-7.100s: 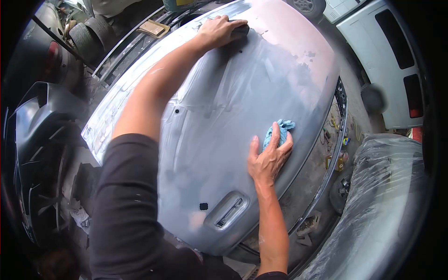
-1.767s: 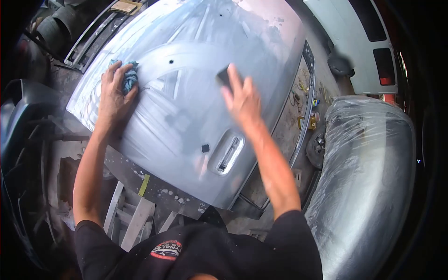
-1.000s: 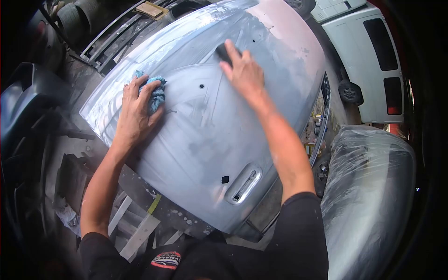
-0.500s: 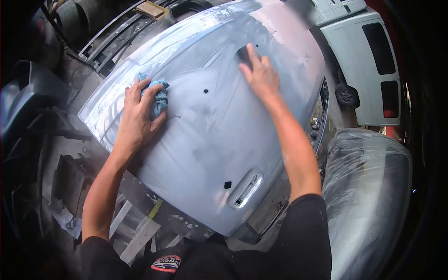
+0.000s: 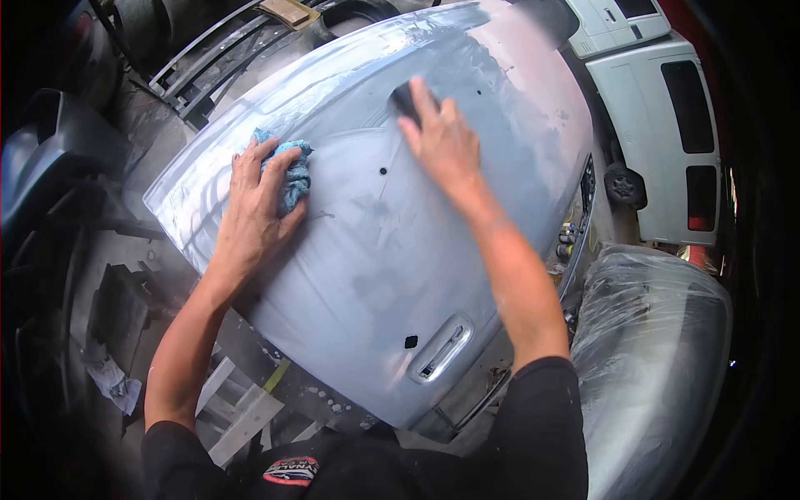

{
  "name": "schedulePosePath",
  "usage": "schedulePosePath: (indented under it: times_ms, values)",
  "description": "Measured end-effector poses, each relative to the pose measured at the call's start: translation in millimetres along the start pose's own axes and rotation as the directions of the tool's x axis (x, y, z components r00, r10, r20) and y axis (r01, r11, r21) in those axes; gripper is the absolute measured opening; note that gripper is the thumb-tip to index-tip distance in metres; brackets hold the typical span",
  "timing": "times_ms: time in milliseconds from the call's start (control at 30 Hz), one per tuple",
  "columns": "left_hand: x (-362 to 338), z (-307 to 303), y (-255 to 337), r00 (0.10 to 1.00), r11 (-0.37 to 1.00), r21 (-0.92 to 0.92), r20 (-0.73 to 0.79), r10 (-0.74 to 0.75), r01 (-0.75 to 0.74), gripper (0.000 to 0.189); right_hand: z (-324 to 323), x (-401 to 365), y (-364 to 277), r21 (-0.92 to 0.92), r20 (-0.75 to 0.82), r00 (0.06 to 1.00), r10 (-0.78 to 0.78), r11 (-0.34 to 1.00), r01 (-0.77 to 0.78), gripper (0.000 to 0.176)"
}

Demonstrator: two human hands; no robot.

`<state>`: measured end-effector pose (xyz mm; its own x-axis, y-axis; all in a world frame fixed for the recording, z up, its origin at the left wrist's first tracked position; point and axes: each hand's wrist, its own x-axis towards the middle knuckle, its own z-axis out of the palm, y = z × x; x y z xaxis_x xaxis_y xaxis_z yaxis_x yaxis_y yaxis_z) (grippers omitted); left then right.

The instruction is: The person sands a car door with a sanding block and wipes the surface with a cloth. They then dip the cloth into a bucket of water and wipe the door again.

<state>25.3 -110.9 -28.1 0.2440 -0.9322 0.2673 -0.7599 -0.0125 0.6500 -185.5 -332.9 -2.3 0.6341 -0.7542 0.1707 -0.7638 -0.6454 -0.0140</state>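
Observation:
A large grey-primed car panel [image 5: 358, 258] fills the middle of the view, with small dark holes and an oblong recess [image 5: 442, 350] near its lower corner. Against its left side, my left hand [image 5: 250, 200] is closed round a crumpled blue cloth [image 5: 297, 177]. Higher up and to the right, my right hand [image 5: 447, 148] grips a dark sanding block [image 5: 403, 102] pressed on the panel. The block is partly blurred, and my fingers cover some of it. Powdery streaks and darker patches mark the primer around both hands.
Plastic film covers a rounded body part [image 5: 658, 333] at the right. Beyond it stands a white vehicle [image 5: 646, 125]. A dark bumper-like part [image 5: 58, 167] lies at the left, and a wooden stand [image 5: 246, 425] shows below the panel. Metal rails [image 5: 200, 62] lie at the back.
My right hand has slid the sanding block left across the panel. The left hand keeps its hold on the cloth at about the same spot. The whole view has shifted slightly.

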Motion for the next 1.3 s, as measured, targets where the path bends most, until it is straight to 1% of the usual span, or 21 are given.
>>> schedulePosePath:
  times_ms: [67,100,133,200,267,333,433,467,533,600,700,733,833,933,1000,1033,1067,1100,1167,1233,1300]
  values:
    - [0,1,-2,1.0,1.0,0.018,-0.007,0.001,-0.001,0.064,18,83,41,-0.055,-0.043,0.991,0.128,0.99,-0.13,0.067]
    - [-1,1,-1,1.0,1.0,0.022,-0.014,0.002,-0.002,0.064,14,105,44,-0.084,-0.057,0.98,0.191,0.977,-0.195,0.065]
    - [1,1,1,1.0,1.0,0.015,-0.026,0.003,-0.002,0.064,15,105,46,-0.08,-0.059,0.98,0.188,0.978,-0.193,0.066]
    - [-1,-3,3,1.0,1.0,-0.001,-0.02,-0.001,0.001,0.064,19,92,35,-0.064,-0.041,0.978,0.203,0.977,-0.205,0.068]
    - [-1,-2,-1,0.999,1.0,0.009,-0.043,-0.023,0.023,0.062,1,20,-13,0.008,-0.016,0.998,0.054,0.999,-0.054,0.072]
    - [-2,0,-2,0.998,0.999,0.004,-0.052,-0.044,0.044,0.061,-14,-58,-57,0.032,0.031,0.999,-0.026,0.999,0.025,0.073]
    - [-3,5,-6,0.996,0.998,0.006,-0.071,-0.061,0.061,0.061,-13,-50,-33,-0.003,0.035,0.998,-0.046,0.999,0.046,0.073]
    - [-3,4,-5,0.996,0.998,0.001,-0.069,-0.058,0.059,0.061,-5,-15,-8,-0.009,-0.005,1.0,-0.002,1.0,0.002,0.07]
    - [2,5,-9,0.995,0.999,0.0,-0.081,-0.053,0.054,0.062,9,65,37,-0.07,-0.011,0.993,0.114,0.991,-0.115,0.067]
    - [-1,5,-8,0.995,0.998,-0.012,-0.073,-0.064,0.063,0.062,28,132,75,-0.123,-0.033,0.932,0.361,0.924,-0.362,0.065]
    - [0,1,-3,0.996,0.997,-0.028,-0.059,-0.067,0.066,0.062,32,127,63,-0.104,-0.013,0.941,0.339,0.935,-0.339,0.066]
    - [3,0,-2,0.995,0.997,-0.025,-0.065,-0.071,0.069,0.062,21,105,40,-0.064,0.015,0.965,0.263,0.963,-0.262,0.067]
    - [0,1,0,0.996,0.997,-0.019,-0.056,-0.076,0.075,0.061,-8,-16,-51,0.025,0.079,0.997,-0.02,1.0,0.018,0.068]
    - [2,-1,-1,0.997,0.998,0.006,-0.045,-0.069,0.069,0.063,-7,-9,-27,-0.009,0.067,0.997,0.023,1.0,-0.023,0.068]
    - [1,0,-2,0.997,0.997,0.006,-0.016,-0.076,0.076,0.063,12,65,56,-0.091,-0.018,0.977,0.212,0.973,-0.213,0.067]
    - [3,0,-4,0.997,0.997,0.009,-0.019,-0.078,0.078,0.064,19,101,101,-0.113,-0.064,0.945,0.32,0.939,-0.326,0.067]
    - [2,2,-7,0.997,0.997,0.026,-0.026,-0.073,0.074,0.064,27,130,138,-0.107,-0.046,0.92,0.39,0.913,-0.393,0.066]
    - [5,2,-9,0.996,0.996,0.043,-0.047,-0.075,0.077,0.064,19,142,139,-0.106,-0.024,0.886,0.463,0.88,-0.463,0.066]
    - [3,0,-1,0.997,0.997,0.041,-0.025,-0.068,0.069,0.064,29,110,134,-0.129,-0.041,0.92,0.389,0.911,-0.391,0.066]
    - [6,0,-2,0.997,0.998,0.033,-0.046,-0.056,0.057,0.063,7,70,104,-0.121,-0.082,0.957,0.277,0.951,-0.285,0.069]
    - [3,1,0,0.997,0.998,-0.007,-0.031,-0.066,0.066,0.062,-9,-36,61,-0.06,-0.05,0.981,0.185,0.98,-0.188,0.076]
